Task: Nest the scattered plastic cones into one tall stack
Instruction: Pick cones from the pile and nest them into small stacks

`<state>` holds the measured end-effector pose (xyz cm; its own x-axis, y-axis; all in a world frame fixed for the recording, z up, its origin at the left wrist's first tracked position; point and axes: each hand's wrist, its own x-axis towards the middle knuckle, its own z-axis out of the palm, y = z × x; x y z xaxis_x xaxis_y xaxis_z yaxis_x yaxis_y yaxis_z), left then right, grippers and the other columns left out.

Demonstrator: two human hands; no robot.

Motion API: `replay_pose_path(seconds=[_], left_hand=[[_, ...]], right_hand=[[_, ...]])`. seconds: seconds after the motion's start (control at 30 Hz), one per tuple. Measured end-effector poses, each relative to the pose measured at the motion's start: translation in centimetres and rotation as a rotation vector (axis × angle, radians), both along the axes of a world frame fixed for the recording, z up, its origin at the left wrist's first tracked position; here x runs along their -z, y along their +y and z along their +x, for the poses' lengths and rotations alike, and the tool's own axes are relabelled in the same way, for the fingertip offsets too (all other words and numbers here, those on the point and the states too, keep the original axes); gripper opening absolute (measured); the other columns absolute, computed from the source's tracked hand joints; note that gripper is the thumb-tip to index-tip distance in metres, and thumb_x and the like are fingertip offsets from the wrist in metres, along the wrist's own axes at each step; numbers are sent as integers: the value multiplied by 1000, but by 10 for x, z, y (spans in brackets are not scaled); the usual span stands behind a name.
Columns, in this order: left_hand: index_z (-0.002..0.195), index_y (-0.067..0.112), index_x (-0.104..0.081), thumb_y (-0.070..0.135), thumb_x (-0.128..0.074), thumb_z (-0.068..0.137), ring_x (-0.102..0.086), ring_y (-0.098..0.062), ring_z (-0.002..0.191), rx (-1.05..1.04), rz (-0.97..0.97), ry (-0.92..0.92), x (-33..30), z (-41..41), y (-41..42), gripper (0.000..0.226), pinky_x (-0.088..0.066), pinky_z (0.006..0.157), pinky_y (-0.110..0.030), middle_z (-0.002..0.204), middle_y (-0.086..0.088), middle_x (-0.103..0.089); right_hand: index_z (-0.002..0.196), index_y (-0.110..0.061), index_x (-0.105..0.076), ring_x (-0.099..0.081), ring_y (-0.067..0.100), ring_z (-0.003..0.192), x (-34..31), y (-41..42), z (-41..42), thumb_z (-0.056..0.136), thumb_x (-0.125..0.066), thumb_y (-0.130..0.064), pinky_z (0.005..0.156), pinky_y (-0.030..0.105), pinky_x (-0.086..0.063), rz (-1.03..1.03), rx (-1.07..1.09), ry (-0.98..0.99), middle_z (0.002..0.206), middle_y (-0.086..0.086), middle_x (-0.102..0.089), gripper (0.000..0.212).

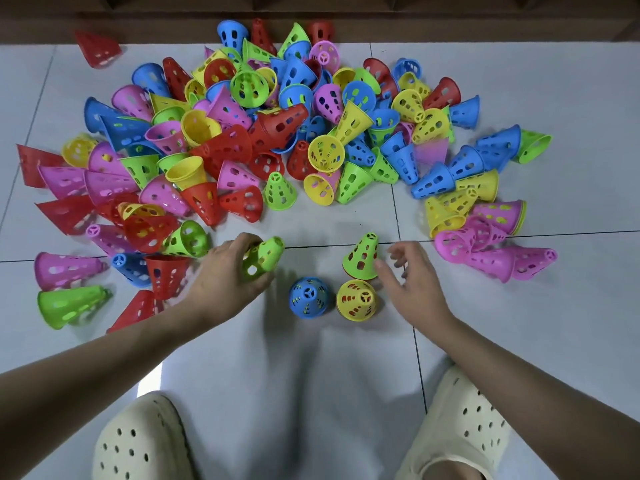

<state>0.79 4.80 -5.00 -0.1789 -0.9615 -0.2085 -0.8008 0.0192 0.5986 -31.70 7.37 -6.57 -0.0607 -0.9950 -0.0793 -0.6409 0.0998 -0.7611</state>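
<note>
A big heap of perforated plastic cones in red, blue, green, yellow and pink lies spread over the white tiled floor. My left hand grips a green cone lying on its side, tip pointing right. Three short stacks stand upright in front of me: a green-topped stack over a red cone, a blue-topped stack and a yellow-topped stack. My right hand hovers just right of the green-topped stack with relaxed fingers, its thumb close to the stack's base and holding nothing.
Two cream perforated clogs sit at the bottom, on either side of bare tile. A dark wooden skirting runs along the far edge. Pink cones lie to the right, red and green ones to the left.
</note>
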Motion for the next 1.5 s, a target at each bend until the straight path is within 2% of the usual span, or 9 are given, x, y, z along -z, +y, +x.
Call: replay_pose_path(seconds=[0.2, 0.37, 0.53, 0.63, 0.77, 0.87, 1.0, 1.17, 1.5], left_hand=[[121, 22, -54, 44, -76, 81, -58, -18, 91, 44, -34, 86, -12, -16, 8, 50, -41, 76, -30, 102, 3, -64], [122, 24, -57, 48, -77, 81, -59, -12, 97, 31, -61, 213, -21, -23, 19, 52, -44, 85, -25, 107, 9, -63], [124, 41, -56, 59, -72, 78, -54, 1, 111, 119, -131, 267, -25, -34, 30, 52, -38, 97, -17, 118, 34, -58], [123, 45, -53, 58, -74, 78, -51, 4, 108, 215, -91, 231, -22, -40, 33, 51, -37, 94, -14, 116, 44, -52], [122, 38, -54, 41, -82, 80, -53, 0, 104, 222, 12, 204, -6, -42, 34, 51, -42, 88, -18, 109, 30, -58], [126, 34, -56, 38, -80, 80, -55, -6, 102, 241, 19, 160, 2, -40, 35, 51, -43, 90, -25, 112, 18, -64], [128, 26, -65, 34, -82, 81, -55, -5, 103, 270, -21, 83, 9, -30, 35, 51, -41, 88, -20, 116, 19, -66], [116, 26, -71, 49, -64, 81, -63, -16, 105, 253, -40, 11, 13, -13, 34, 42, -48, 93, -39, 111, 12, -70], [121, 27, -63, 68, -67, 69, -62, -20, 102, 166, 4, -178, 31, 30, 44, 67, -51, 86, -37, 116, 7, -66]], right_hand=[[143, -14, -43, -47, 19, 127, 9, -48, 2, 86, -75, -39, 106, 37, -42, 267, -82, 65, 138, 4, -51, 71], [101, -13, -61, -62, 25, 95, 19, -60, 4, 85, -73, -46, 82, 40, -53, 296, -82, 104, 96, 5, -67, 38], [99, -17, -67, -66, 7, 92, -8, -51, -2, 89, -73, -37, 78, 24, -54, 140, 47, -131, 95, -4, -72, 23], [94, -17, -66, -69, 11, 93, -27, -38, -6, 90, -70, -40, 76, 26, -57, 98, 76, -260, 92, -2, -73, 24], [97, -21, -65, -68, 16, 95, -44, -11, -4, 84, -64, -53, 80, 30, -56, 77, -7, -274, 94, -6, -71, 35], [101, -23, -62, -61, 6, 90, -46, 8, 3, 85, -69, -41, 80, 19, -48, 3, -153, -150, 91, -15, -64, 25], [111, -23, -59, -55, 9, 105, -30, 20, 9, 87, -68, -43, 90, 23, -45, -14, -370, 60, 108, -13, -57, 32], [116, -21, -61, -52, 10, 113, -17, 21, 10, 88, -71, -40, 93, 26, -43, 14, -442, 128, 116, -10, -56, 36], [118, -27, -60, -51, 7, 112, -6, 19, 1, 84, -77, -40, 90, 34, -49, 83, -449, 141, 115, -17, -52, 40]])
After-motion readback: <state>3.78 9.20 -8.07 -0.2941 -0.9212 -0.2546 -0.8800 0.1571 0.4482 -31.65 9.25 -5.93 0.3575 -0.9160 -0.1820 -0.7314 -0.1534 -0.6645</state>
